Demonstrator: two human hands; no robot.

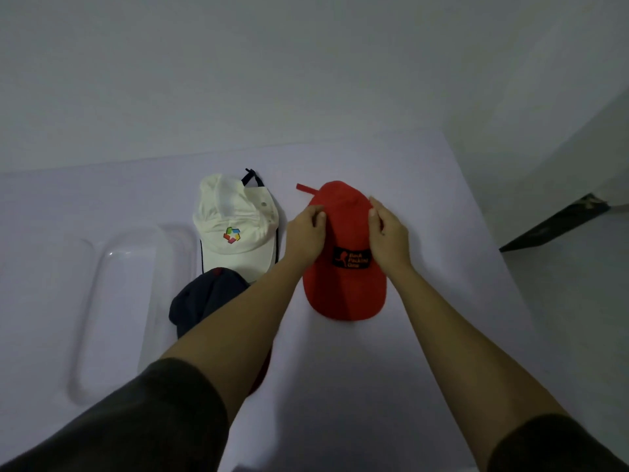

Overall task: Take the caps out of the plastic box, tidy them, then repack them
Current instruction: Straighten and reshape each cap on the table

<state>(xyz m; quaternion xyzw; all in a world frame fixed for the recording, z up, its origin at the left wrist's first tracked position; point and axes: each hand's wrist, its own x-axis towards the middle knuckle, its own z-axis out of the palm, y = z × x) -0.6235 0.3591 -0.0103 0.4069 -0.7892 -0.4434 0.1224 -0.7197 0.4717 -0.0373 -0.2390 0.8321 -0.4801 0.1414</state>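
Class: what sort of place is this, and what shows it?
Probably a plain indoor room: a white table against a blank wall, with a clear plastic box, a white cap and a red cap laid out.

I saw a black patch (351,257) on the front of the red cap (343,294), carrying three short lines of orange lettering beside a small orange figure. The words were too blurred for me to read. The white cap (235,209) bore only a many-coloured emblem (231,235).
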